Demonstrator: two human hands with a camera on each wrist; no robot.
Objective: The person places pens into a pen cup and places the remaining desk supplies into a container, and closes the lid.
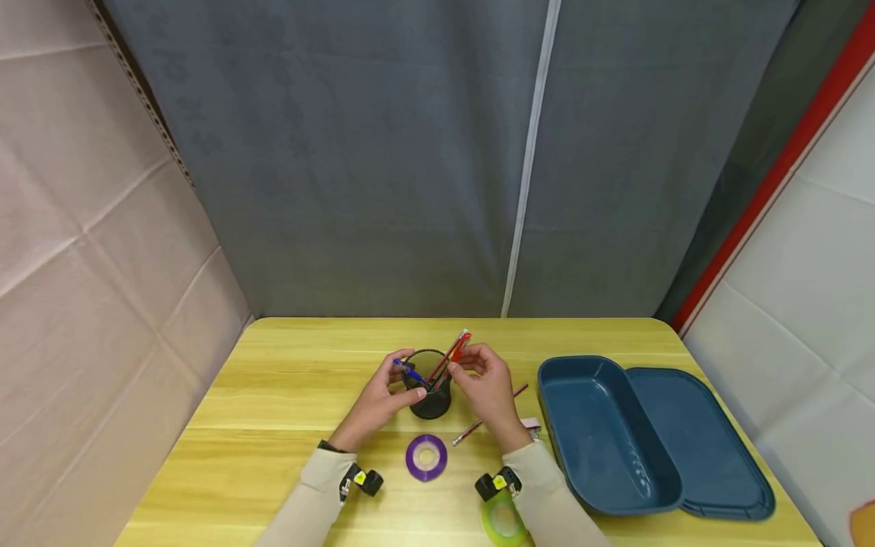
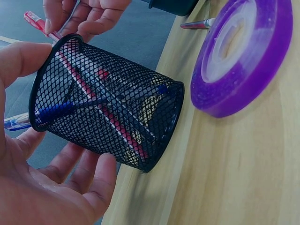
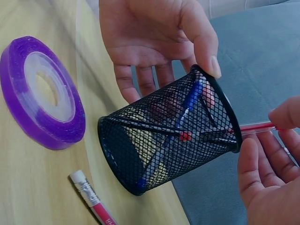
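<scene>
Yellow wood-grain table (image 1: 273,410) under the mesh cup (image 1: 431,407), grey curtain (image 1: 355,167) behind.

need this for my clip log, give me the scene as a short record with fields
left hand: holds the mesh cup near its rim
right hand: pinches a red pen, its lower end in the cup
also in cup: blue pen, pencil
on table: purple tape roll, green tape roll, loose pencil, blue bin, blue lid
partly hidden: small pale item

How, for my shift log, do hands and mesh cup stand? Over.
Left hand holds mesh cup. Right hand pinches red pen, one end inside cup. Nothing seen blocking; blue pen shares cup, loose pencil lies on tabletop.
</scene>
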